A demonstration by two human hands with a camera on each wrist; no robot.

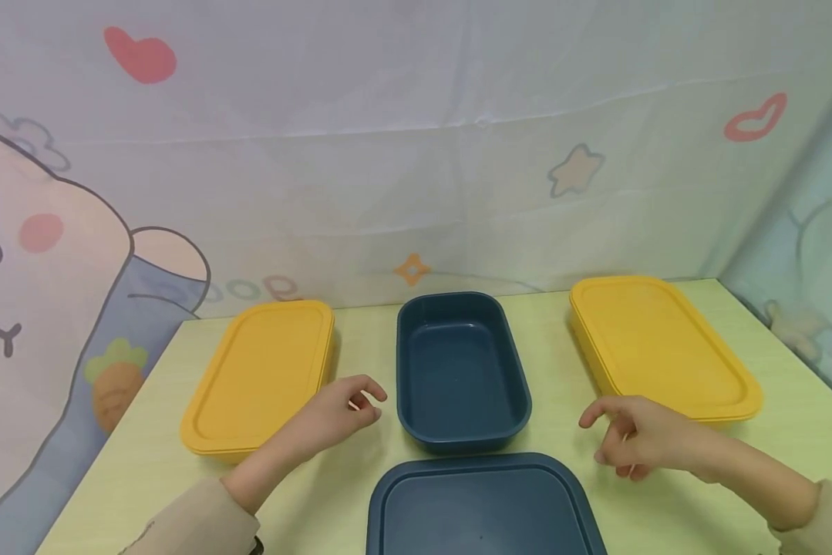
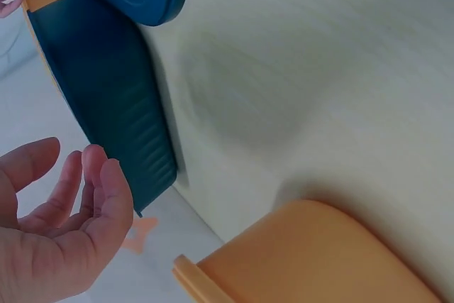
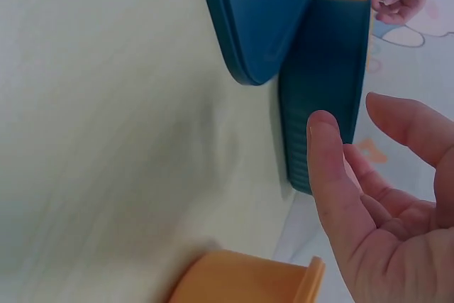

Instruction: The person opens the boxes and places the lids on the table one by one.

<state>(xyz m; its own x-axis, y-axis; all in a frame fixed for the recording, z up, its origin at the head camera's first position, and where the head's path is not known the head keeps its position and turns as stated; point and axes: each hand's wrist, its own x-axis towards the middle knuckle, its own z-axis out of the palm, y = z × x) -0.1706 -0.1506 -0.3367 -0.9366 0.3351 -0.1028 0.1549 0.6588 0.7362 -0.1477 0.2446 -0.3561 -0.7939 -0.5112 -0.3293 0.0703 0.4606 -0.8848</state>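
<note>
**Blue box (image 1: 460,370) stands uncovered, blue lid (image 1: 485,509) just beside it**

The box is mid-way across the pale table (image 1: 550,362), the lid on its near side; the left hand (image 1: 335,416) hovers left of the box, fingers bent, thumb and fingertips apart; the right hand (image 1: 641,435) hovers right, thumb and forefinger apart; lidded yellow boxes (image 1: 263,370) (image 1: 665,347) flank them; a printed cloth (image 1: 318,169) hangs behind.

From my distant station I saw a beige left sleeve (image 1: 197,520) and a matching right sleeve (image 1: 823,523), a small black piece (image 1: 257,546) showing at the former's edge.
</note>
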